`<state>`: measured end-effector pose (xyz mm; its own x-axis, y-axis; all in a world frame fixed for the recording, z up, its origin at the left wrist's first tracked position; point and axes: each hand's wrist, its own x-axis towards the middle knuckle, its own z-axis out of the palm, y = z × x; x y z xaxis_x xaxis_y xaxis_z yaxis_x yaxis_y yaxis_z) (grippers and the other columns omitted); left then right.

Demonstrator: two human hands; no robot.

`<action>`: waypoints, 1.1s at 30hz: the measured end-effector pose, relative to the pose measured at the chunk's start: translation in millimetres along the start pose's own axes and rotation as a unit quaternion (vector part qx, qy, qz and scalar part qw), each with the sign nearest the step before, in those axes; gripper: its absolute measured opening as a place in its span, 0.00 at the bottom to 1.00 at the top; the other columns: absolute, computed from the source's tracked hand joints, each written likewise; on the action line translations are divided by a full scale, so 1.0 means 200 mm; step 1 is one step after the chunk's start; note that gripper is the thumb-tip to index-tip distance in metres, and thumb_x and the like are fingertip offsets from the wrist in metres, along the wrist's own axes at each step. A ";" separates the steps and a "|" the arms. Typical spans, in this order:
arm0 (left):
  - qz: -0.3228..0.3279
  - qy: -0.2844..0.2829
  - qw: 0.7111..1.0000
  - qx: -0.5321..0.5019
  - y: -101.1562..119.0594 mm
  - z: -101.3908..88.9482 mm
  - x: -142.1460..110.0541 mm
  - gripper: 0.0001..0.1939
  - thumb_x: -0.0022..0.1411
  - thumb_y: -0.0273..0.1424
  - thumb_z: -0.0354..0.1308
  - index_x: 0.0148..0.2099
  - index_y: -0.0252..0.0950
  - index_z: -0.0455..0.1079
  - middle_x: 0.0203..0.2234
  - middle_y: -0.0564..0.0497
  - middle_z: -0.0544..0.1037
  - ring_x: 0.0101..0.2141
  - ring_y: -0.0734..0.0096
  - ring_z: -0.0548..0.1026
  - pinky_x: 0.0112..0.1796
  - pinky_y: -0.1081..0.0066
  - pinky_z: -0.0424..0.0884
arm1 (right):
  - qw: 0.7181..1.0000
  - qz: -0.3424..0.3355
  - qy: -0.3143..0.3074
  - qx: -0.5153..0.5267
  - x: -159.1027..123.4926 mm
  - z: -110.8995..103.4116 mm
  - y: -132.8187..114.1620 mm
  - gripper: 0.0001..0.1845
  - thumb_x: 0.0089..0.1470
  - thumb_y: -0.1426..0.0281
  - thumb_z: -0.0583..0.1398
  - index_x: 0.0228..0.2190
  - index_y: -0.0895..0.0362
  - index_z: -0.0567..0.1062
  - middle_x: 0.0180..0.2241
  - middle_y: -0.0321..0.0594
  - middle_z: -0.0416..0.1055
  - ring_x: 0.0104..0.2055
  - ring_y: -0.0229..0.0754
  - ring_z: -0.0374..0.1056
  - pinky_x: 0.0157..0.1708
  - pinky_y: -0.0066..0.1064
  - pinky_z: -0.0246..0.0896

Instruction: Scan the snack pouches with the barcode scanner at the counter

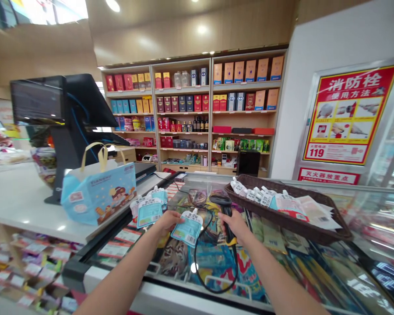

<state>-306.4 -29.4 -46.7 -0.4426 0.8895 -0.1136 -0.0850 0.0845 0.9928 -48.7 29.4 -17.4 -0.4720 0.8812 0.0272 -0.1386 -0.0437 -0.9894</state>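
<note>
My left hand (169, 222) pinches a light-blue spouted pouch (188, 229) by its left edge, with its white cap pointing away from me. To its right, my right hand (233, 227) grips the handle of a black and yellow barcode scanner (228, 214), whose head leans over the glass. A black cable (197, 258) loops down from the scanner. Several similar spouted pouches (149, 212) lie in a pile left of my left hand. More white-capped pouches and flat packets rest in a long brown wicker basket (289, 225) on the right.
A glass-topped freezer (177, 262) full of colourful packages lies under my hands. On the white counter (19, 188) at left stand a blue paper bag (100, 192) and a black checkout terminal (65, 118). Shelves (184, 92) of boxes and bottles line the back.
</note>
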 end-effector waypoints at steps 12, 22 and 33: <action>0.083 0.132 0.963 -0.220 0.24 0.40 0.22 0.08 0.61 0.23 0.49 0.30 0.34 0.66 0.15 0.56 0.68 0.17 0.77 0.69 0.22 0.78 0.68 | 1.000 -0.007 -0.013 0.003 -0.03 0.03 -0.03 0.20 0.38 0.61 0.65 0.30 0.55 0.63 0.15 0.25 0.63 0.13 0.33 0.59 0.13 0.25 0.58; 0.002 0.069 0.902 -0.427 0.15 0.45 0.30 0.11 0.64 0.28 0.52 0.48 0.32 0.68 0.27 0.47 0.78 0.24 0.68 0.77 0.30 0.67 0.76 | 0.998 -0.024 0.005 -0.057 -0.02 0.04 -0.02 0.20 0.39 0.62 0.65 0.31 0.54 0.61 0.14 0.24 0.61 0.13 0.34 0.59 0.12 0.27 0.58; 0.145 0.090 0.923 -0.344 0.16 0.43 0.25 0.08 0.58 0.32 0.59 0.39 0.33 0.70 0.29 0.49 0.79 0.32 0.68 0.79 0.38 0.66 0.75 | 0.995 -0.012 -0.007 -0.095 -0.03 0.02 0.02 0.22 0.38 0.57 0.63 0.31 0.54 0.61 0.14 0.24 0.62 0.13 0.34 0.58 0.13 0.27 0.57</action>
<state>-254.0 57.2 -16.9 -0.6722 0.7352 0.0875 -0.4583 -0.5060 0.7307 -50.1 22.0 -21.8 -0.4834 0.8739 0.0520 0.0171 0.0688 -0.9975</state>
